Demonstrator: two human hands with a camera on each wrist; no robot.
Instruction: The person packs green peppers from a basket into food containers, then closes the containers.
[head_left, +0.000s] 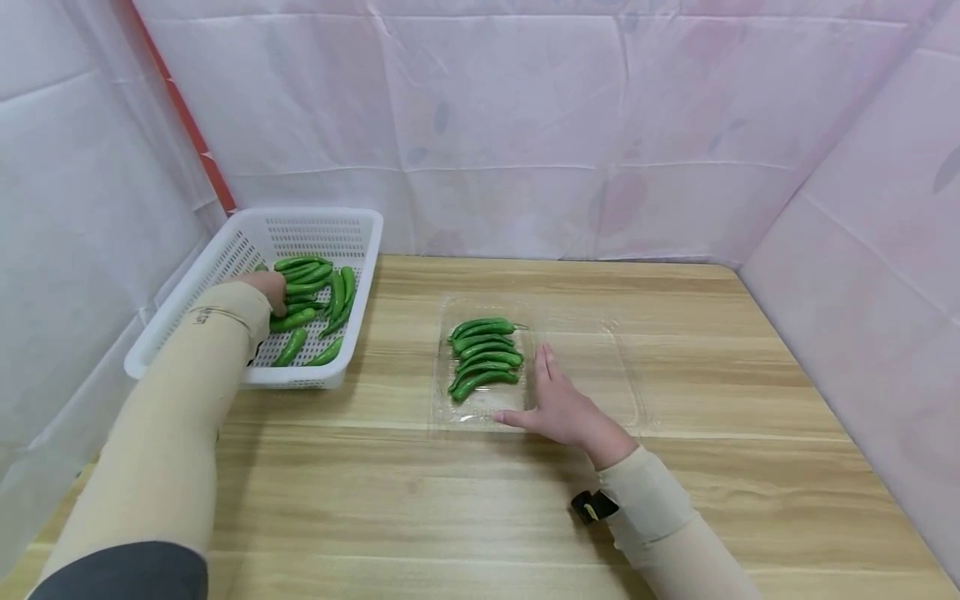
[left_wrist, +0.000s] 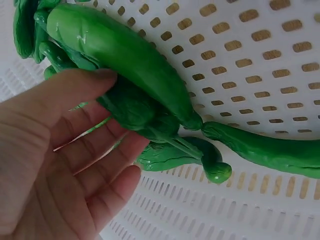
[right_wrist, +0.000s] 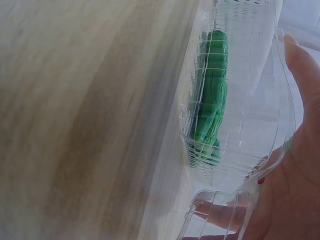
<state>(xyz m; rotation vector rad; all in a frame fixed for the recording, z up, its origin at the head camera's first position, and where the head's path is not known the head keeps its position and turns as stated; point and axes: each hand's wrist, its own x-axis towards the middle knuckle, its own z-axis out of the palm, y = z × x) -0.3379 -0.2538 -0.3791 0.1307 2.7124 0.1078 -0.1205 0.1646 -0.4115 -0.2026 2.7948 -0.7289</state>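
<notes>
In the white basket at the left, my left hand (head_left: 264, 287) reaches among green peppers (head_left: 302, 271). The left wrist view has my thumb against a dark green pepper (left_wrist: 132, 105), with the curled fingers (left_wrist: 117, 145) on its other side. A brighter pepper (left_wrist: 117, 47) lies across it just past the thumb. My right hand (head_left: 564, 408) rests at a clear plastic clamshell box (head_left: 442, 408), thumb at its near rim and straight fingers along the hinge side. Several green peppers (head_left: 486, 357) lie side by side in the box's left half.
The white perforated basket (head_left: 360, 312) stands at the back left, near the sheeted wall. The box's clear lid (head_left: 592, 367) lies folded out to the right on the wooden table (head_left: 405, 508). Pale printed sheeting (head_left: 510, 125) encloses the back and sides.
</notes>
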